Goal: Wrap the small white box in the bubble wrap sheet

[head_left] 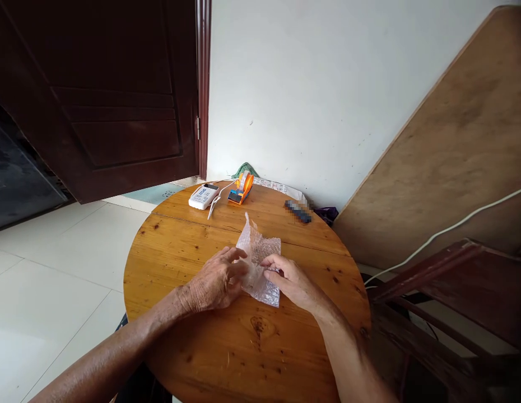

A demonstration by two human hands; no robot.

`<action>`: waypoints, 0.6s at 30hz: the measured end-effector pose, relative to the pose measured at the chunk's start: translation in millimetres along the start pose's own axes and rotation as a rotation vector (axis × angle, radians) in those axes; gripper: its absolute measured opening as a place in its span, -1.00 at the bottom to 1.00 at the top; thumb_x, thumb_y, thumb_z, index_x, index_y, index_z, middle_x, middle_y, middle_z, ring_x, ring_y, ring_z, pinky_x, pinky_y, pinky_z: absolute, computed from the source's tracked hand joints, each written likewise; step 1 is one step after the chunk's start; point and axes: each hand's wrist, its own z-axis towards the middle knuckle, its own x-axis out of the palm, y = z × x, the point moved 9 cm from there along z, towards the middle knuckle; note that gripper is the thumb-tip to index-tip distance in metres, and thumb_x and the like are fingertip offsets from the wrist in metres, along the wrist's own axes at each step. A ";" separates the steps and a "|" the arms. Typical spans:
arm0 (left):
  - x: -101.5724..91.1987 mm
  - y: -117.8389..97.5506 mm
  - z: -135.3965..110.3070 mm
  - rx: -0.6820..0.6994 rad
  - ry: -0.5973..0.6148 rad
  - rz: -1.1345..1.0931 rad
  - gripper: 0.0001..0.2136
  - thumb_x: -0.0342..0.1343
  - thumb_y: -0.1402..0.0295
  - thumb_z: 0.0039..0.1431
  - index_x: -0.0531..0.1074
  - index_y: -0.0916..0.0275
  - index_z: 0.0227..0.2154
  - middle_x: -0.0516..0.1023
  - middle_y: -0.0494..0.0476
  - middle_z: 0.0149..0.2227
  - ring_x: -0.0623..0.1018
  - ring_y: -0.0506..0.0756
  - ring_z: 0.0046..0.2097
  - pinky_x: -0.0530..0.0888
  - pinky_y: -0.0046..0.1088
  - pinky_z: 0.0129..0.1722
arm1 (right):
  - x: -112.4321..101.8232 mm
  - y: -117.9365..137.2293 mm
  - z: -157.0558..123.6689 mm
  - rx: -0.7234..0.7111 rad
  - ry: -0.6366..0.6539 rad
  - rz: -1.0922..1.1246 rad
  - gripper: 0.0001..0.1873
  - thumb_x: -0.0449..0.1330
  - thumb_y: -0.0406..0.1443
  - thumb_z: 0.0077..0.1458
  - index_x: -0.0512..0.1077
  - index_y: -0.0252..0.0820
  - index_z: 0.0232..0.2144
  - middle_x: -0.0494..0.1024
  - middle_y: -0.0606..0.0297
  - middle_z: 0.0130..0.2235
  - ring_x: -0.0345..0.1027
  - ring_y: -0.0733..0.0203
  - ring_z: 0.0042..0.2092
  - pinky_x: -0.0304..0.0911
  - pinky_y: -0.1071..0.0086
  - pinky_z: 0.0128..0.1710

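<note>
A piece of clear bubble wrap (pixel 260 252) lies in the middle of the round wooden table (pixel 210 347), its far corner sticking up. My left hand (pixel 216 282) rests on its left edge with fingers curled over the wrap. My right hand (pixel 288 280) pinches the wrap's right side near the middle. Whatever is folded inside the wrap is hidden by my fingers.
At the table's far edge stand a white box (pixel 204 196), an orange tape dispenser (pixel 241 189) and a dark flat object (pixel 298 211). A dark door (pixel 109 95) is at the back left, a leaning wooden board (pixel 454 145) and a wooden chair (pixel 454 296) on the right.
</note>
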 end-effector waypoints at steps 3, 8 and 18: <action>2.6 3.0 -5.2 0.065 -0.080 -0.091 -0.68 0.07 0.60 -0.01 0.54 0.25 -0.19 0.53 0.23 -0.03 0.49 0.16 -0.07 0.48 -0.28 -0.05 | 1.1 -11.9 -1.0 0.074 -0.021 0.112 -0.79 0.13 -0.25 0.08 0.47 -0.20 -0.26 0.51 0.36 -0.43 0.33 0.25 -0.39 0.16 0.40 -0.38; 4.8 3.9 -7.5 0.105 -0.120 -0.150 -0.64 0.06 0.62 -0.08 0.51 0.26 -0.19 0.52 0.28 0.03 0.49 0.22 0.01 0.48 -0.17 0.00 | 3.8 -27.1 -9.3 0.152 -0.154 0.111 -0.84 0.15 -0.19 0.03 0.43 -0.15 -0.45 0.35 0.43 -0.57 0.18 0.27 -0.50 0.05 0.40 -0.47; 10.9 2.6 -6.0 0.143 -0.124 -0.181 -0.69 0.06 0.59 -0.11 0.42 0.23 -0.24 0.58 0.31 0.01 0.50 0.27 0.11 0.46 -0.10 0.10 | -9.5 -37.8 -32.8 0.186 -0.565 -0.041 -0.80 0.22 -0.16 -0.06 0.43 -0.12 -0.59 0.51 0.13 -0.09 0.32 -0.07 0.12 0.25 0.24 -0.04</action>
